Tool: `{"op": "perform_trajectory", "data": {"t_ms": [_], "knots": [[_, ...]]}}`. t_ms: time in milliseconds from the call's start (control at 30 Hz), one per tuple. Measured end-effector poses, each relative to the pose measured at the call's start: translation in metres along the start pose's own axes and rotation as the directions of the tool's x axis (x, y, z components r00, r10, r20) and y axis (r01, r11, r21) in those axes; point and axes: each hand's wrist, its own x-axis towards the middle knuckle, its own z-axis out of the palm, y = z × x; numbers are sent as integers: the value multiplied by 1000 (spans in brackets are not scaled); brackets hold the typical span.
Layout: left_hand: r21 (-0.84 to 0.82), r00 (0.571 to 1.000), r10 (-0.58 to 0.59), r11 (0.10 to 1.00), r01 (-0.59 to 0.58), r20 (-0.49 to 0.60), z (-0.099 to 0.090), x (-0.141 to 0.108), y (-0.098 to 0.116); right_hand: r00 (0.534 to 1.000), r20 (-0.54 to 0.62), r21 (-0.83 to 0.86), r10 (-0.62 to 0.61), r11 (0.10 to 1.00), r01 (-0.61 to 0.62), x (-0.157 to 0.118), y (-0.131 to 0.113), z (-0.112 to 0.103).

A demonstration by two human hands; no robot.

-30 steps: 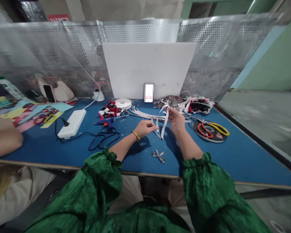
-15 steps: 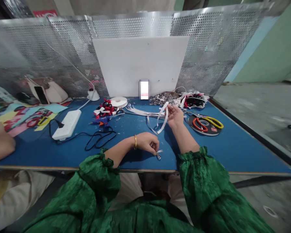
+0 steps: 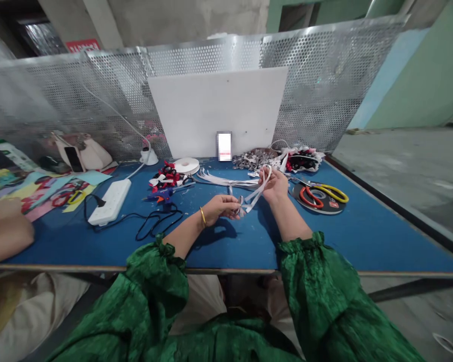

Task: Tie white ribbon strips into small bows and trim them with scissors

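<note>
My left hand (image 3: 223, 208) is closed in a pinch on a small grey-and-white ribbon bow (image 3: 241, 207), above the blue table (image 3: 211, 246). To its right and slightly farther back, my right hand (image 3: 274, 185) pinches a looped white ribbon (image 3: 254, 197). The ribbon's lower part reaches the bow, and whether the two touch is unclear. Behind my hands lies a bundle of white ribbon strips (image 3: 222, 180). Grey bows (image 3: 251, 159) are piled beyond it.
Scissors with orange and yellow handles (image 3: 326, 193) rest on a black spool (image 3: 317, 203) at right. At left are a blue glue gun (image 3: 164, 196), its cable, red and black bows (image 3: 166, 177), a white power strip (image 3: 110, 202) and another person's arm (image 3: 9, 234).
My left hand has lifted the small bow away from the front of the table, up to the ribbon held by my right hand. The camera view has tilted up slightly.
</note>
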Motion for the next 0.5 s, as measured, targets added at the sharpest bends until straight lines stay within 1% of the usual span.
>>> {"op": "perform_trajectory", "data": {"t_ms": [67, 133, 200, 300, 367, 400, 433, 500], "knots": [[-13, 998, -47, 999, 46, -34, 0, 0, 0, 1000, 1, 28, 10, 1000, -10, -1, -3, 1], [12, 994, -104, 994, 104, -22, 2, -2, 2, 1000, 0, 59, 12, 998, -12, -3, -6, 2], [81, 981, -185, 980, 180, 52, 5, -4, 7, 1000, -1, 90, 10, 996, -10, -3, -10, 2], [219, 927, -324, 934, 281, 191, 4, -1, 26, 1000, -2, 129, 5, 992, -5, -4, -16, 3], [271, 899, -383, 907, 321, 215, -1, 9, 45, 1000, -6, 145, 1, 989, 0, -4, -19, 2], [272, 900, -388, 904, 330, 197, -5, 18, 56, 1000, -9, 150, 0, 989, 1, -4, -20, 2], [258, 913, -374, 909, 327, 160, -9, 30, 68, 1000, -11, 154, 1, 988, 1, -4, -21, 1], [188, 956, -290, 942, 279, 34, -17, 57, 90, 1000, -16, 157, 2, 988, 0, -4, -22, 0]]}}
